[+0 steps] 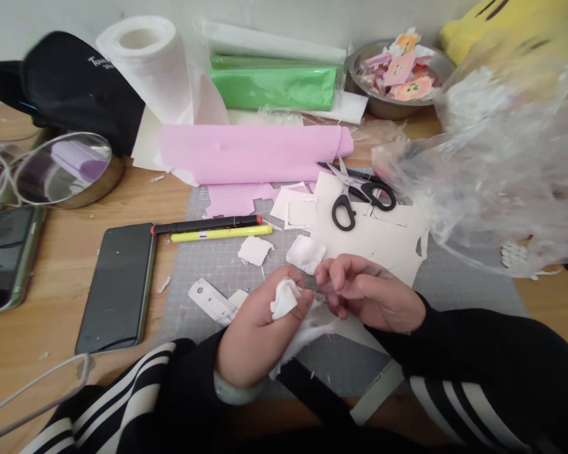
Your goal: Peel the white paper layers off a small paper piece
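My left hand point(255, 334) is closed around a small wad of white tissue point(284, 297) over the grey cutting mat point(208, 265). My right hand point(369, 293) sits just beside it, fingers curled and pinched at the same white material; strands of it trail down below both hands. Two small white padded squares point(305, 253) lie on the mat just beyond my fingers. Black-handled scissors point(360, 195) rest on a cream card sheet point(383, 233) further back.
A black phone point(118, 287) and a second phone point(4, 258) lie at left, with a black pen and a yellow highlighter point(222, 234). Pink paper point(250, 154), green roll, paper towel roll point(146, 63), round mirror, bowl of cut-outs point(400, 72); crumpled clear plastic point(497, 176) at right.
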Tool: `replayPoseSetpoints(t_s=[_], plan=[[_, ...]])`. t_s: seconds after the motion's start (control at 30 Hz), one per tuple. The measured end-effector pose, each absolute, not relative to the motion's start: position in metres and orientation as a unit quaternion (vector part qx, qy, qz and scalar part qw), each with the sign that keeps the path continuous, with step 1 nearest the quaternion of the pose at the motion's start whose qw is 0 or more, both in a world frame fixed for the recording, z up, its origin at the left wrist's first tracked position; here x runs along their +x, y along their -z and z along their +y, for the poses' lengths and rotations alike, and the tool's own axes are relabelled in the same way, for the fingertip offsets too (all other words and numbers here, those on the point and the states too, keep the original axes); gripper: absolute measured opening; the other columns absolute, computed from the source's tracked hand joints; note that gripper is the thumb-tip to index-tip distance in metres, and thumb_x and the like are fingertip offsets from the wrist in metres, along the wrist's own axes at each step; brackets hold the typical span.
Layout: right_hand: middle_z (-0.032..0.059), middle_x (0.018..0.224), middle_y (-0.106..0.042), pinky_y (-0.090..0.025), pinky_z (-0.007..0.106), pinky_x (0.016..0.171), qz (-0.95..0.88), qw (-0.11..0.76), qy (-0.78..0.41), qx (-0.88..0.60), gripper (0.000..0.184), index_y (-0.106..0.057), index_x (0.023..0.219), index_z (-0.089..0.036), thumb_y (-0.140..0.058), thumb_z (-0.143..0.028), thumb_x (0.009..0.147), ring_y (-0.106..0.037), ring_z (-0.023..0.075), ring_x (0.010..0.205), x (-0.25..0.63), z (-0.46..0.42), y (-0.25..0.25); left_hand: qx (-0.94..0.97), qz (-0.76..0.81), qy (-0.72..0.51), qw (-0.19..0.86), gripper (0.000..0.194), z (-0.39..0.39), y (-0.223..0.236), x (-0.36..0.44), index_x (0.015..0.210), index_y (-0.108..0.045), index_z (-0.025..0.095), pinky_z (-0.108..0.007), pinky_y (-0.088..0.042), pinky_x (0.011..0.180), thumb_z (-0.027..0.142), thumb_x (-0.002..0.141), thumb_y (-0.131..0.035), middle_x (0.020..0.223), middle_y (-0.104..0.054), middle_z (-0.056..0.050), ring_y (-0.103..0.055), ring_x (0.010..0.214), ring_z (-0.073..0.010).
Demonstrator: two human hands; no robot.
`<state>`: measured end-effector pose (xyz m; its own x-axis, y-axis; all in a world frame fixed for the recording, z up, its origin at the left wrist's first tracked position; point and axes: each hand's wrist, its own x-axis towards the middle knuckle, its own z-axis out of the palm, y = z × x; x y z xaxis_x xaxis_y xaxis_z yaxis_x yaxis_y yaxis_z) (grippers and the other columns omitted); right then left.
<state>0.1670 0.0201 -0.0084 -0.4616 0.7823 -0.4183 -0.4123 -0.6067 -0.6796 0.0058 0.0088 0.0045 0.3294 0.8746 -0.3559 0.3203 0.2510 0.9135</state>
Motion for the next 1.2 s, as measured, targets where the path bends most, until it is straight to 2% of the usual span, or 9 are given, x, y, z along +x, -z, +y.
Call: replayPoseSetpoints(t_s=[0.07,0.37,0.5,0.6,0.73,0.9,1.03,1.13,1.2], plan=[[-0.0006,0.069,-0.052,-0.036,0.017,0.042,-0.243,0.349,-0.825,-0.372,0.001,-0.050,0.055,-0.012,-0.049,-0.013,0.054,-0.045,0.0032,0.047,0.167,0.021,0.009,0.568,0.528,-0.236,0.586,0.017,0.009,-0.005,0.006,0.071,-0.043,0.018,-0.021,-0.034,0.053,0.033,0.078,-0.046,0.057,-0.041,0.004,-0.038,0.054,-0.0088],[-0.0027,0.052,-0.046,-0.031,0.016,0.035,-0.181,0.311,-0.843,-0.400,0.008,-0.042,0.056,-0.014,-0.043,-0.017,0.063,-0.040,0.0043,0.039,0.164,0.024,0.007,0.570,0.521,-0.232,0.591,0.018,0.008,-0.003,0.005,0.073,-0.042,0.018,-0.022,-0.034,0.055,0.034,0.079,-0.045,0.058,-0.039,0.005,-0.036,0.054,-0.0080],[-0.0058,0.047,-0.039,-0.027,0.015,0.032,-0.205,0.333,-0.829,-0.401,0.020,-0.039,0.060,-0.016,-0.044,-0.029,0.074,-0.035,0.0040,0.035,0.167,0.024,0.007,0.571,0.521,-0.234,0.590,0.019,0.009,-0.003,0.005,0.072,-0.042,0.018,-0.022,-0.033,0.053,0.035,0.080,-0.045,0.057,-0.038,0.004,-0.036,0.053,-0.0079],[-0.0033,0.051,-0.045,-0.030,0.017,0.036,-0.329,0.375,-0.731,-0.464,0.029,-0.048,0.062,-0.014,-0.051,-0.040,0.074,-0.038,0.0040,0.040,0.170,0.023,0.006,0.575,0.526,-0.230,0.583,0.020,0.008,-0.003,0.005,0.071,-0.042,0.017,-0.021,-0.031,0.049,0.035,0.080,-0.046,0.056,-0.038,0.004,-0.036,0.052,-0.0077],[0.0009,0.060,-0.057,-0.038,0.020,0.052,-0.490,0.365,-0.573,-0.547,0.020,-0.059,0.068,-0.014,-0.060,-0.034,0.070,-0.049,0.0077,0.054,0.174,0.021,0.004,0.613,0.523,-0.226,0.548,0.019,0.007,-0.003,0.004,0.072,-0.042,0.018,-0.020,-0.032,0.049,0.034,0.080,-0.045,0.056,-0.042,0.004,-0.039,0.051,-0.0077],[0.0028,0.068,-0.060,-0.038,0.025,0.062,-0.619,0.336,-0.415,-0.576,0.015,-0.059,0.067,-0.016,-0.059,-0.030,0.073,-0.051,0.0125,0.066,0.177,0.022,0.009,0.685,0.569,-0.174,0.420,0.018,0.007,-0.003,0.000,0.080,-0.045,0.020,-0.022,-0.033,0.048,0.037,0.078,-0.047,0.054,-0.050,0.005,-0.047,0.049,-0.0106],[0.0067,0.099,-0.061,-0.033,0.036,0.087,-0.705,0.333,-0.317,-0.540,0.015,-0.055,0.067,-0.017,-0.055,-0.028,0.077,-0.048,0.0200,0.099,0.175,0.024,0.014,0.748,0.552,-0.165,0.329,0.014,0.009,0.000,-0.001,0.084,-0.049,0.020,-0.025,-0.040,0.057,0.033,0.078,-0.046,0.083,-0.058,-0.002,-0.056,0.069,-0.0149],[0.0064,0.097,-0.062,-0.033,0.038,0.087,-0.712,0.314,-0.343,-0.526,0.015,-0.053,0.068,-0.018,-0.053,-0.029,0.078,-0.049,0.0196,0.097,0.172,0.024,0.015,0.770,0.554,-0.150,0.279,0.026,0.011,0.003,0.000,0.100,-0.046,0.021,-0.028,-0.043,0.065,0.031,0.076,-0.049,0.118,-0.048,-0.007,-0.056,0.087,-0.0179],[0.0061,0.092,-0.063,-0.035,0.037,0.085,-0.706,0.311,-0.375,-0.514,0.015,-0.053,0.068,-0.017,-0.053,-0.028,0.078,-0.052,0.0181,0.092,0.171,0.022,0.013,0.766,0.572,-0.139,0.258,0.036,0.013,0.005,0.001,0.109,-0.041,0.021,-0.029,-0.045,0.069,0.032,0.076,-0.049,0.124,-0.045,-0.008,-0.054,0.095,-0.0200]])
